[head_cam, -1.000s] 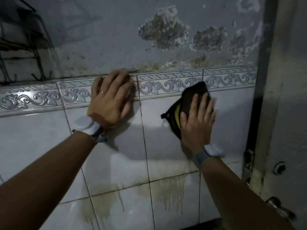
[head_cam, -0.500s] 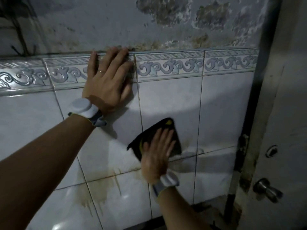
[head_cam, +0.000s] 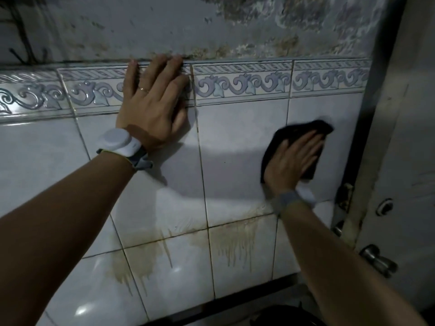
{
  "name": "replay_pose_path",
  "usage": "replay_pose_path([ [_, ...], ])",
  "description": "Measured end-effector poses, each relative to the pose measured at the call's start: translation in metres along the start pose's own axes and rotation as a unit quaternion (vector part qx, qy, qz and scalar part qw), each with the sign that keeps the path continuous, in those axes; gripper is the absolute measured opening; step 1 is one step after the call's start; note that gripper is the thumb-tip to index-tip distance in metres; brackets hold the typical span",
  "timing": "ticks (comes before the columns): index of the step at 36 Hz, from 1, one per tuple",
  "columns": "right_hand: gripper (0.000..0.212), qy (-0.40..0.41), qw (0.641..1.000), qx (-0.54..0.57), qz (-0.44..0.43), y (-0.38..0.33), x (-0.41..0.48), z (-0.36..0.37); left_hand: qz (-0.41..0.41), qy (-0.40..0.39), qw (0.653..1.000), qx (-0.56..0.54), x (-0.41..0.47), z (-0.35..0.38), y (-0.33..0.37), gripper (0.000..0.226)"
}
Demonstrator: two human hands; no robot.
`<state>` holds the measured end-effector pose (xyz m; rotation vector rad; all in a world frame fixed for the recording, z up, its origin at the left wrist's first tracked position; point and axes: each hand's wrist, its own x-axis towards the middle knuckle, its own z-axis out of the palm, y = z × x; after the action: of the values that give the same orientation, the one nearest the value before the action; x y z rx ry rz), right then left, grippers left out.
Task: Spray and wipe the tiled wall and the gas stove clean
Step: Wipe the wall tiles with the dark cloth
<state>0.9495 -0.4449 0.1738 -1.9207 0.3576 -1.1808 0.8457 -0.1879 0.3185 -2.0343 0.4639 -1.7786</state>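
**Cloth pressed flat to the tiled wall below the border strip**

The tiled wall (head_cam: pixel 235 149) fills most of the view, its white tiles topped by a patterned border strip (head_cam: pixel 242 83) of grey scrollwork. Below that strip and toward its right end, a dark cloth (head_cam: pixel 296 131) lies flat against a white tile. The right hand (head_cam: pixel 292 163) covers the cloth with straight, spread fingers and presses it to the tile rather than clutching it; the hand is blurred. A grey band (head_cam: pixel 290 200) sits on that wrist.

The left hand (head_cam: pixel 153 109) lies across the border strip itself, palm flat on the wall and fingers released and extended, the fingertips reaching the strip's upper edge. It has a ring (head_cam: pixel 143 89) on one finger and a white wrist device (head_cam: pixel 117 142).

Well below the strip, brown drip stains (head_cam: pixel 235 245) run down the lower tiles. Above the strip is blotched, peeling plaster (head_cam: pixel 259 24). Past the strip's right end stands a pale door (head_cam: pixel 412 161) with a metal knob (head_cam: pixel 376 260).
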Motion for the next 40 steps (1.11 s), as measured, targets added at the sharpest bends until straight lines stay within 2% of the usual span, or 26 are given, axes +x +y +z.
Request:
replay_pose_path([
  [1,0.070,0.006,0.999,0.023,0.022,-0.009,0.016,-0.002,0.001,-0.001,1.000,0.000,0.000,0.000,0.000,0.046],
  [3,0.067,0.027,0.998,0.052,0.002,-0.032,0.031,-0.006,0.001,-0.004,1.000,-0.003,0.001,0.000,0.000,0.045],
  [6,0.062,0.019,0.993,0.014,-0.114,-0.071,0.020,-0.012,-0.005,0.002,1.000,-0.005,0.002,-0.001,0.001,0.043],
  [10,0.062,-0.039,0.971,-0.005,-0.234,-0.094,-0.043,-0.010,-0.008,0.002,1.000,-0.009,0.002,-0.002,0.002,0.042],
  [14,0.061,-0.098,0.957,0.004,-0.272,-0.068,-0.117,0.004,-0.010,0.002,1.000,-0.013,0.001,-0.002,0.002,0.042],
  [19,0.063,-0.142,0.949,-0.023,-0.281,0.009,-0.176,0.020,-0.008,0.015,1.000,-0.001,0.002,0.000,0.002,0.042],
  [25,0.061,-0.175,0.964,-0.050,-0.193,0.095,-0.149,0.014,-0.002,0.020,1.000,0.000,0.000,-0.001,0.001,0.044],
  [29,0.058,-0.074,0.993,-0.083,-0.025,0.133,-0.068,0.011,-0.007,0.022,1.000,0.008,0.001,0.001,0.004,0.045],
  [32,0.060,-0.068,0.995,-0.051,0.046,0.156,-0.014,-0.001,-0.010,0.022,1.000,0.009,0.001,0.001,0.005,0.045],
  [36,0.064,-0.062,0.995,-0.027,0.069,0.148,0.003,-0.008,-0.010,0.021,1.000,0.015,0.002,0.001,0.007,0.045],
  [40,0.064,-0.055,0.992,-0.009,0.111,0.108,-0.030,0.004,-0.019,0.025,0.999,0.017,0.001,0.001,0.009,0.045],
])
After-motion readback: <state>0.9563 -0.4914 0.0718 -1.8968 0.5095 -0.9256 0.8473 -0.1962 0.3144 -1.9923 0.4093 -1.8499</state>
